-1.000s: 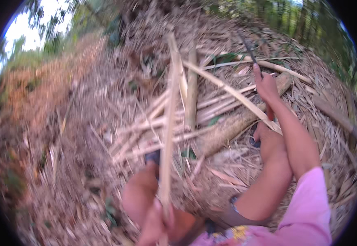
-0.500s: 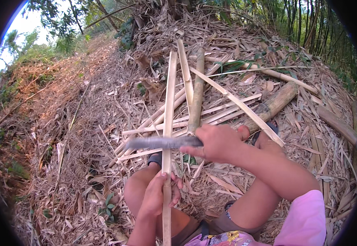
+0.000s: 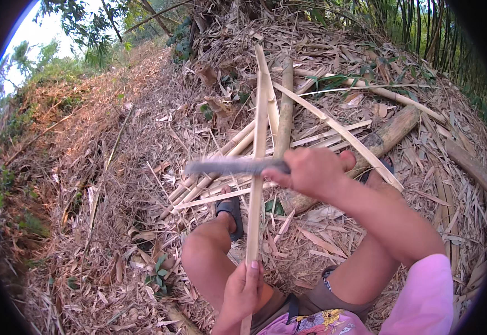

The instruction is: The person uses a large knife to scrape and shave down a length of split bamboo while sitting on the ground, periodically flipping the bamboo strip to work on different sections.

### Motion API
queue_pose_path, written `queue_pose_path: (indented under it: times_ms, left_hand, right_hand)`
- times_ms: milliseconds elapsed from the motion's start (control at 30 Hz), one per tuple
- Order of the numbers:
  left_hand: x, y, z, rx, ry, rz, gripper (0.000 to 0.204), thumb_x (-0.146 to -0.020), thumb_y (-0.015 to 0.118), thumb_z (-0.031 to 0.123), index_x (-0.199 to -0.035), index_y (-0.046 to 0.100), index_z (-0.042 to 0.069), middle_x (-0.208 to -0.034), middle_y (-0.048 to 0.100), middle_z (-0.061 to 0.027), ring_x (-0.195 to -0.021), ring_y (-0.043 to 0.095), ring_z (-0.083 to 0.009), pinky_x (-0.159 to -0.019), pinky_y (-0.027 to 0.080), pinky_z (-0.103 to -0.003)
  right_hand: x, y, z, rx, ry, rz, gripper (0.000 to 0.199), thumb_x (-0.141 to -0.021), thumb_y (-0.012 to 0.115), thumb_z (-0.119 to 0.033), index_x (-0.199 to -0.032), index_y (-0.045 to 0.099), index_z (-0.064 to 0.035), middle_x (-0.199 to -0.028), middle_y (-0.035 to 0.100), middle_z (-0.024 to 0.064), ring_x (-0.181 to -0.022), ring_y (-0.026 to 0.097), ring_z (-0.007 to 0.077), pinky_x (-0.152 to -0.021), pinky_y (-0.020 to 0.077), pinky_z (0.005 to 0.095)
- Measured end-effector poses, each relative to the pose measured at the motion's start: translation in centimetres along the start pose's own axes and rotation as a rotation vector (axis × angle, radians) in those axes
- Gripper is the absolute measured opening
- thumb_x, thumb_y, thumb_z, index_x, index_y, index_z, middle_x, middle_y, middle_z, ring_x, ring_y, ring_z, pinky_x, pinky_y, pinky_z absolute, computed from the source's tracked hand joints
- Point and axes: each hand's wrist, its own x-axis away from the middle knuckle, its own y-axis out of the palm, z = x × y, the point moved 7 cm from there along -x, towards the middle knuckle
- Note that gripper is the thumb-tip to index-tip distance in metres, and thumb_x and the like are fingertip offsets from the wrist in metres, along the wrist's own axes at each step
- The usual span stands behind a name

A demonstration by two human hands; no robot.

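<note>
My left hand point(image 3: 242, 290) grips the near end of a long pale bamboo strip point(image 3: 257, 167) that runs away from me over my bare knee. My right hand point(image 3: 310, 170) is closed around the handle of a knife, whose grey blade point(image 3: 229, 166) lies crosswise over the strip and points left. The blade looks blurred. A pink sleeve covers my right upper arm. My left foot wears a dark sandal point(image 3: 230, 211) just left of the strip.
Several split bamboo strips point(image 3: 333, 125) and a thick bamboo log point(image 3: 386, 134) lie ahead on ground covered in dry leaves. A slope of brown litter rises at the left. Standing bamboo stems point(image 3: 422, 28) close the far right.
My right hand came back from the far pile holding the knife and now holds the blade across the strip. The left hand kept its grip on the strip.
</note>
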Motion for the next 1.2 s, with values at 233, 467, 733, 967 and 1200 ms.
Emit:
queue_pose_path:
  times_ms: [233, 467, 733, 967, 1200]
  left_hand:
    - [0.2, 0.2, 0.3, 0.056, -0.055, -0.014, 0.031, -0.108, 0.038, 0.029, -0.091, 0.048, 0.005, -0.061, 0.037, 0.0045, -0.048, 0.035, -0.0042, -0.043, 0.027, -0.022]
    - [0.2, 0.3, -0.5, 0.136, -0.122, -0.02, 0.029, -0.108, 0.037, 0.027, -0.091, 0.046, 0.006, -0.062, 0.035, 0.0042, -0.047, 0.033, -0.0047, -0.041, 0.025, -0.022]
    - [0.5, -0.8, -1.1, 0.173, -0.119, -0.013, 0.028, -0.108, 0.036, 0.027, -0.091, 0.047, 0.006, -0.061, 0.037, 0.0044, -0.047, 0.034, -0.0044, -0.041, 0.027, -0.022]
    - [0.7, -1.3, -2.1, 0.086, -0.097, 0.009, 0.029, -0.108, 0.036, 0.026, -0.089, 0.047, 0.007, -0.061, 0.039, 0.004, -0.046, 0.035, -0.0044, -0.042, 0.029, -0.022]
    - [1.6, -1.0, -2.4, 0.17, -0.197, -0.039, 0.028, -0.108, 0.037, 0.025, -0.089, 0.046, 0.007, -0.061, 0.038, 0.0032, -0.045, 0.035, -0.0061, -0.041, 0.03, -0.023]
  right_hand:
    - [1.8, 0.4, -3.4, 0.038, -0.299, 0.048, 0.079, -0.085, 0.044, -0.078, -0.066, 0.063, -0.0032, -0.061, 0.065, 0.0154, -0.052, 0.067, 0.0322, -0.05, 0.0557, 0.0441]
    - [2.8, 0.0, -6.0, 0.127, -0.361, 0.086, 0.076, -0.084, 0.046, -0.078, -0.062, 0.062, -0.0069, -0.057, 0.063, 0.0114, -0.049, 0.066, 0.0276, -0.045, 0.053, 0.0408]
    - [2.9, 1.3, -5.1, 0.104, -0.303, 0.049, 0.077, -0.087, 0.044, -0.076, -0.065, 0.061, -0.0043, -0.058, 0.064, 0.0137, -0.049, 0.066, 0.0283, -0.045, 0.0536, 0.0409]
    - [0.5, 1.5, -1.7, 0.058, -0.088, 0.035, 0.078, -0.087, 0.043, -0.076, -0.069, 0.062, -0.0026, -0.058, 0.064, 0.0152, -0.051, 0.066, 0.0347, -0.051, 0.0559, 0.0443]
    - [-0.8, 3.2, 1.0, 0.084, -0.113, -0.015, 0.079, -0.085, 0.041, -0.08, -0.07, 0.063, -0.0052, -0.058, 0.064, 0.0105, -0.049, 0.066, 0.0285, -0.046, 0.0523, 0.0507]
